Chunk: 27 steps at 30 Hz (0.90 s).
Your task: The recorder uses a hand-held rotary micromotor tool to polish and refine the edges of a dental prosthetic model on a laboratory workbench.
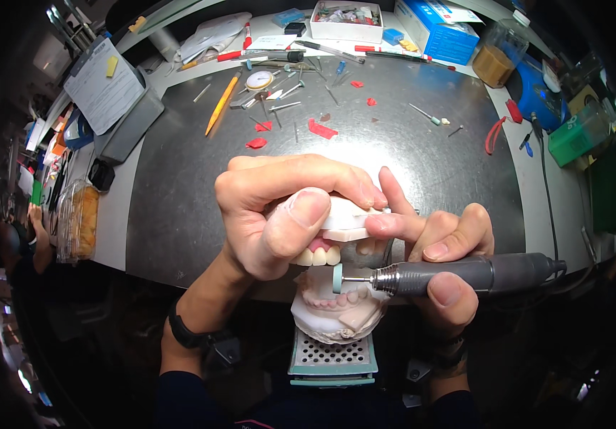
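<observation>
My left hand (272,200) is closed around a white plaster dental cast (347,217), thumb on its near side and fingers over the top. Pink gum and several cream artificial teeth (320,256) show along its lower edge. In my right hand (451,239) is a dark grey rotary handpiece (501,274), with fingers also touching the cast's right side. Its pale green grinding wheel (337,279) sits just beside and below the front teeth; contact is hard to tell. Below, a lower dental cast (333,314) with teeth rests over a perforated metal grate (329,354).
Behind my hands, the dark bench mat (200,171) carries red wax scraps (322,129), small burs (285,106) and a yellow pencil (223,105). A white box (347,31), a blue box (436,32) and a jar (497,57) stand behind. The handpiece cord (547,193) runs at right.
</observation>
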{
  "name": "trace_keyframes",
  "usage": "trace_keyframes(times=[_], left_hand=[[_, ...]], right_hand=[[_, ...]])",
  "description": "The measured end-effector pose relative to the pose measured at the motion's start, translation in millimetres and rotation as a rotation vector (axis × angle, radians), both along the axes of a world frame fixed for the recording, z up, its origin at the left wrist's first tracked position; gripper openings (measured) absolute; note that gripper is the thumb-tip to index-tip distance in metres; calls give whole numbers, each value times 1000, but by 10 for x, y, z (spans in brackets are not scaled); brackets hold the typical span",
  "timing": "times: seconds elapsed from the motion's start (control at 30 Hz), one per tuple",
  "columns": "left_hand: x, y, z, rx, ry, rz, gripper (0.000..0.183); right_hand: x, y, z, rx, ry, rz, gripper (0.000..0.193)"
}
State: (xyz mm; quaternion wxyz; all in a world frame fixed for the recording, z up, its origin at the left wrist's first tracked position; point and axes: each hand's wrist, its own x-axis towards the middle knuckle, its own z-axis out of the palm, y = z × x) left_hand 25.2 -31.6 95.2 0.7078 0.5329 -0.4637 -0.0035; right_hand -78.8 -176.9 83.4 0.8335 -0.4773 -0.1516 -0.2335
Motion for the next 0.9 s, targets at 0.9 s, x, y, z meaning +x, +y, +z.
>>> trace_keyframes(times=[0.9], left_hand=[[-4,-2,30,35,-38,3,30]], right_hand=[[15,10,36,-15,46,-40,27]])
